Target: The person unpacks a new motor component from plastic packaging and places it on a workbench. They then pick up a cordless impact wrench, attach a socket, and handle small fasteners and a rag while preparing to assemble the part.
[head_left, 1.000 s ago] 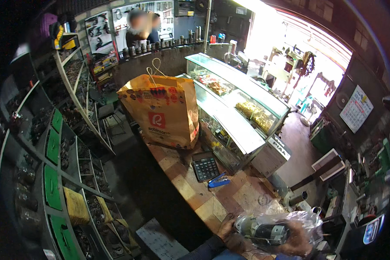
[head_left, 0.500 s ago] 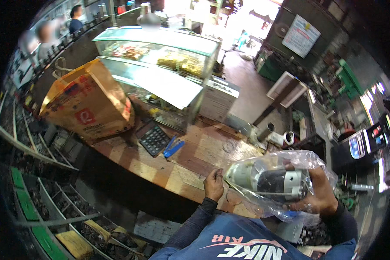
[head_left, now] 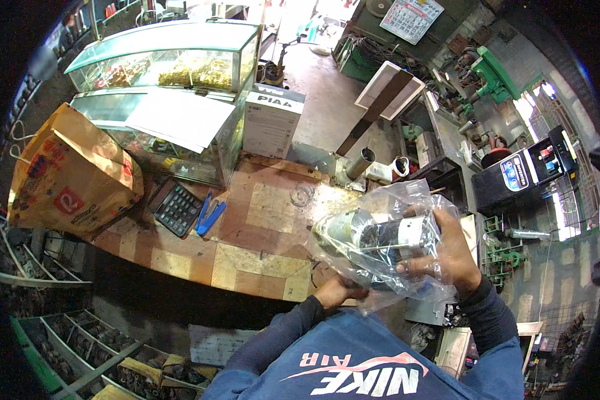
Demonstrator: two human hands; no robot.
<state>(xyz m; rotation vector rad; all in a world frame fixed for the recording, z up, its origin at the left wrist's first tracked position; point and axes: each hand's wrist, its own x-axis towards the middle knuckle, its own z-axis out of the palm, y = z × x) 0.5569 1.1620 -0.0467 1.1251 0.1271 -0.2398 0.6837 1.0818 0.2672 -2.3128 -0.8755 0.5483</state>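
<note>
In the head view, the left hand (head_left: pixel 340 291) has shifted from the left end of the clear plastic bag (head_left: pixel 404 197) to 7 o'clock, half curled, its grasp hidden; the right hand (head_left: pixel 457 257) stays wrapped around the 3 o'clock end of the motor-like metal part (head_left: pixel 380 233). That bagged part sits at 4 o'clock from the view's middle, its weight seemingly borne mainly by the right.

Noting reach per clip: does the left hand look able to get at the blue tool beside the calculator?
Probably yes, with a stretch: the left hand is by the plastic bag's lower edge, and only countertop shows between it and the blue tool.
</note>
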